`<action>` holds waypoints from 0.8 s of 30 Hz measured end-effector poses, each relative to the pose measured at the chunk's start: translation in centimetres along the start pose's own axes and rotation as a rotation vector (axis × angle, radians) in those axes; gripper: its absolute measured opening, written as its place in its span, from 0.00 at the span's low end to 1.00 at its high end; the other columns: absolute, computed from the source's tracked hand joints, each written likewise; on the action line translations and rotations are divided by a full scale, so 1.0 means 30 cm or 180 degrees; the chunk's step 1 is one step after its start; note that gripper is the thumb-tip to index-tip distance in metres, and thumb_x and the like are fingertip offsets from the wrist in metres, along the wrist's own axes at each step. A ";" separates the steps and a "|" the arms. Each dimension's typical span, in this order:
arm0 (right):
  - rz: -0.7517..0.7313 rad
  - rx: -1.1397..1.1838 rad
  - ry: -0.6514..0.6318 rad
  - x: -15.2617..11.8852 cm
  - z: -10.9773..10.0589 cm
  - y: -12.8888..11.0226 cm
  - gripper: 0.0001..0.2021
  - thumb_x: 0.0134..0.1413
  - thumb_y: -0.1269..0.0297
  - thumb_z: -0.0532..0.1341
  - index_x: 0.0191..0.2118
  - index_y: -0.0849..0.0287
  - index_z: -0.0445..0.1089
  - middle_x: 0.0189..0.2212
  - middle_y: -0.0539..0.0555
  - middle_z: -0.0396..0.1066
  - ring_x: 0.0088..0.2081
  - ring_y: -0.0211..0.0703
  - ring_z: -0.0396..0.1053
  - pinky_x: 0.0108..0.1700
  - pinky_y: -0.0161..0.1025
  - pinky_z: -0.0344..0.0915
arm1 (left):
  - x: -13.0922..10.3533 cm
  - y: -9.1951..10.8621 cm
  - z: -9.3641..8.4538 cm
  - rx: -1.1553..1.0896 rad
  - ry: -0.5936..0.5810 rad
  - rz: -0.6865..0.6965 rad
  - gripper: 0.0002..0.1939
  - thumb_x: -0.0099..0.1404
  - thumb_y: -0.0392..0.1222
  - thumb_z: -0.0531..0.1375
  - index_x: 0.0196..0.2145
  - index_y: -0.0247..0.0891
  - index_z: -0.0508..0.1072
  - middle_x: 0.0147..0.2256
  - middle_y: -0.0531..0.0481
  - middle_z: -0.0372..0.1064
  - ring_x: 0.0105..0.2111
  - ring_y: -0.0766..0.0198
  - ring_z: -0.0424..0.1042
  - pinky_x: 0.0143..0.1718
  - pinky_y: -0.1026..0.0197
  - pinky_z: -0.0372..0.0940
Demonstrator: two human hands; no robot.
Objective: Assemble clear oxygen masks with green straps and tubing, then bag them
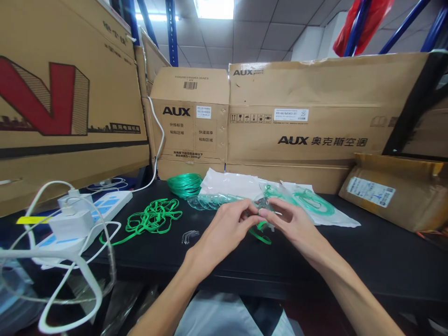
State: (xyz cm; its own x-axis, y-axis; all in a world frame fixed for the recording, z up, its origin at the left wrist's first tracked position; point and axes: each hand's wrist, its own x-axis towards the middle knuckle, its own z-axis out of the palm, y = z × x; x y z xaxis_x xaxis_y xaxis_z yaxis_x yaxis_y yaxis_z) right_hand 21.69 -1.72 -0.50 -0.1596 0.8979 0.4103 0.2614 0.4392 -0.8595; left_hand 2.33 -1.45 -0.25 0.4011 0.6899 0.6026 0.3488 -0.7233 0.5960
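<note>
My left hand and my right hand meet above the black table, thumbs and fingertips pinched close together. Between them is a small clear plastic piece, mostly covered by the fingers. A short green strap shows just below the fingertips; whether it is fixed to the piece I cannot tell. Left of my left hand lies a tangle of flat green elastic strap. Several thin metal strips rest nearby. Behind my left hand, a row of nested clear plastic cups lies on its side.
A coil of green tubing sits at the back, beside white plastic bags. Bagged green tubing is behind my right hand. On the left are a power strip and looping white cables; cartons wall the back.
</note>
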 end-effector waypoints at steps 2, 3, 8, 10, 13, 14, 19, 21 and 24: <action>-0.0142 -0.0105 -0.0129 0.004 -0.005 0.008 0.17 0.56 0.47 0.67 0.40 0.56 0.73 0.39 0.54 0.72 0.42 0.48 0.70 0.40 0.39 0.68 | -0.003 0.001 0.005 0.0105 -0.0031 0.0054 0.07 0.71 0.39 0.61 0.33 0.40 0.70 0.31 0.57 0.71 0.32 0.66 0.69 0.36 0.64 0.59; -0.0164 -0.0167 -0.0151 0.007 -0.010 0.012 0.17 0.56 0.47 0.67 0.41 0.56 0.73 0.39 0.53 0.72 0.39 0.47 0.70 0.38 0.39 0.68 | -0.004 0.000 0.008 0.0145 -0.0066 0.0074 0.07 0.71 0.38 0.61 0.32 0.40 0.69 0.31 0.57 0.71 0.33 0.66 0.69 0.36 0.64 0.58; -0.0001 -0.0486 0.0134 0.018 -0.096 0.032 0.22 0.52 0.48 0.70 0.47 0.57 0.75 0.35 0.53 0.75 0.31 0.45 0.69 0.36 0.42 0.68 | -0.007 -0.025 0.004 0.0266 -0.0245 0.0014 0.08 0.71 0.37 0.59 0.32 0.40 0.69 0.32 0.57 0.71 0.34 0.65 0.69 0.37 0.64 0.58; -0.0013 -0.0558 0.0384 0.021 -0.156 0.042 0.21 0.51 0.48 0.71 0.46 0.58 0.76 0.38 0.55 0.77 0.32 0.46 0.70 0.37 0.43 0.69 | -0.009 -0.044 -0.005 0.0349 -0.0297 -0.0121 0.08 0.71 0.38 0.59 0.31 0.40 0.69 0.31 0.56 0.71 0.34 0.64 0.69 0.37 0.63 0.58; 0.0034 -0.0367 0.0891 0.026 -0.242 0.061 0.24 0.50 0.47 0.71 0.47 0.59 0.76 0.43 0.58 0.77 0.35 0.48 0.71 0.36 0.43 0.70 | -0.017 -0.076 -0.018 0.0553 -0.0333 -0.0324 0.09 0.71 0.40 0.60 0.31 0.40 0.69 0.30 0.55 0.70 0.35 0.62 0.69 0.35 0.63 0.57; 0.0051 -0.0295 0.1048 0.026 -0.262 0.066 0.25 0.50 0.47 0.71 0.47 0.59 0.76 0.44 0.58 0.77 0.34 0.48 0.72 0.35 0.43 0.71 | -0.020 -0.085 -0.021 0.0624 -0.0355 -0.0385 0.09 0.71 0.41 0.60 0.31 0.40 0.69 0.30 0.55 0.70 0.35 0.62 0.69 0.35 0.62 0.56; 0.0177 -0.0558 0.0897 0.018 -0.267 0.051 0.25 0.49 0.46 0.72 0.47 0.58 0.76 0.43 0.56 0.77 0.30 0.45 0.73 0.39 0.45 0.70 | -0.025 -0.093 -0.026 0.0750 -0.0414 -0.0447 0.09 0.70 0.50 0.61 0.40 0.44 0.77 0.39 0.54 0.73 0.37 0.61 0.70 0.40 0.60 0.60; 0.0206 -0.0658 0.0503 0.013 -0.230 0.035 0.24 0.50 0.46 0.71 0.48 0.57 0.76 0.42 0.55 0.77 0.32 0.46 0.74 0.41 0.44 0.69 | -0.021 -0.076 -0.019 0.0751 -0.0243 -0.0386 0.14 0.71 0.53 0.60 0.49 0.46 0.76 0.46 0.53 0.72 0.37 0.62 0.70 0.45 0.59 0.61; 0.0181 -0.0628 -0.0028 0.009 -0.165 0.019 0.23 0.51 0.48 0.71 0.48 0.56 0.74 0.40 0.53 0.76 0.34 0.46 0.73 0.40 0.42 0.68 | -0.015 -0.047 -0.001 0.0700 -0.0096 -0.0315 0.17 0.72 0.55 0.58 0.52 0.46 0.75 0.47 0.53 0.73 0.37 0.62 0.71 0.46 0.58 0.61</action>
State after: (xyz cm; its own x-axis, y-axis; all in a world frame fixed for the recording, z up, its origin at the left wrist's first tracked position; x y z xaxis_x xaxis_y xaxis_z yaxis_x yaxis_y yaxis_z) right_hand 26.51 -1.07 0.64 -0.1473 0.9215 0.3595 0.4515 0.3860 -0.8045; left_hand 1.62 -0.74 -1.36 0.3797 0.7589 0.5290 0.5622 -0.6434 0.5195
